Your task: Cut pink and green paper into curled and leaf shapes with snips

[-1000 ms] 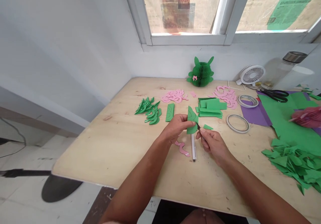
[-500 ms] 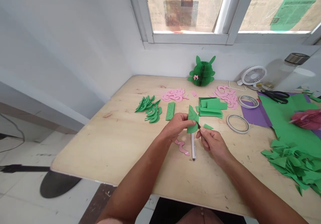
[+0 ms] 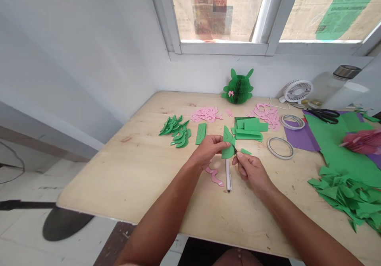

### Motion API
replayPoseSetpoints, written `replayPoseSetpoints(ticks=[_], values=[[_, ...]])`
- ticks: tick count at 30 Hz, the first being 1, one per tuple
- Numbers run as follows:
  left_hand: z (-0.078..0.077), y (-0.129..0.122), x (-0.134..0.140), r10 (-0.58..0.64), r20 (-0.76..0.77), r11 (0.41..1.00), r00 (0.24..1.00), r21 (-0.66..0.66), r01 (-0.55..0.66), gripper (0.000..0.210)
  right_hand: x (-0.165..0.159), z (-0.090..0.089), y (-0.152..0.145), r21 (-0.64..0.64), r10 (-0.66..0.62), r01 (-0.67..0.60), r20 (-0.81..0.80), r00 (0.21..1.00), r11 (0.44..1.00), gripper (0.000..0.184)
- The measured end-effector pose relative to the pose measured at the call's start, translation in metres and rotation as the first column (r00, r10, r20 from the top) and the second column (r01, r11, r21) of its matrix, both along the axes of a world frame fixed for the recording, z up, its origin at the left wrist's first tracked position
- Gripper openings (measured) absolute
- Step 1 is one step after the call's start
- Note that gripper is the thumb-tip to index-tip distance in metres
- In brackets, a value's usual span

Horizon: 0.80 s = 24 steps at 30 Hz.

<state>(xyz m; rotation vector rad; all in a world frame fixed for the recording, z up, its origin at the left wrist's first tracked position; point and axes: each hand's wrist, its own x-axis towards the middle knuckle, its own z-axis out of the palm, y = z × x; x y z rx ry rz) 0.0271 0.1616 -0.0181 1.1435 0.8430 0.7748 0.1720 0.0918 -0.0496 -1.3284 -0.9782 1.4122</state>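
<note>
My left hand [image 3: 212, 149] pinches a folded piece of green paper [image 3: 228, 151] with a curved outline drawn on it. In my right hand [image 3: 251, 166] is a pair of small dark scissors [image 3: 235, 151]; the fingers hide most of them, and the blades meet the paper's right edge. Below the paper a white pen [image 3: 228, 176] lies on the table, with a wavy pink paper strip [image 3: 214, 176] beside it, partly behind my left hand. A small green offcut [image 3: 245, 151] rests just right of the blades. Left of the paper lies another marked green rectangle [image 3: 201, 133].
Cut green shapes [image 3: 180, 133], pink cutouts [image 3: 205, 114] and stacked green paper [image 3: 250, 129] lie around the hands. Rightward are tape rolls [image 3: 280, 156], black scissors [image 3: 324, 115] and a scrap pile [image 3: 348, 196]. A green paper figure [image 3: 238, 89], fan [image 3: 297, 91] and bottle [image 3: 336, 85] stand behind.
The whole view has shifted slightly. Both hands keep nearly the same hold, with the scissors still at the right edge of the green paper.
</note>
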Motion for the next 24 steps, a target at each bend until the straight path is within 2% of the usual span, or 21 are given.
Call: replayPoseSetpoints(ticks=[13,24], values=[[-0.0014,0.0004,0.0,0.036,0.024,0.999,0.999,0.001,-0.036,0.015,0.0011,-0.0018,-0.0005,-0.014,0.028,-0.028,-0.019,0.999,1.0,0.043],[-0.0011,0.0013,-0.0015,0.001,0.011,1.0,1.0,-0.016,-0.001,0.013,0.0001,-0.0006,-0.0002,-0.014,0.053,-0.054,-0.041,0.998,0.998,0.041]])
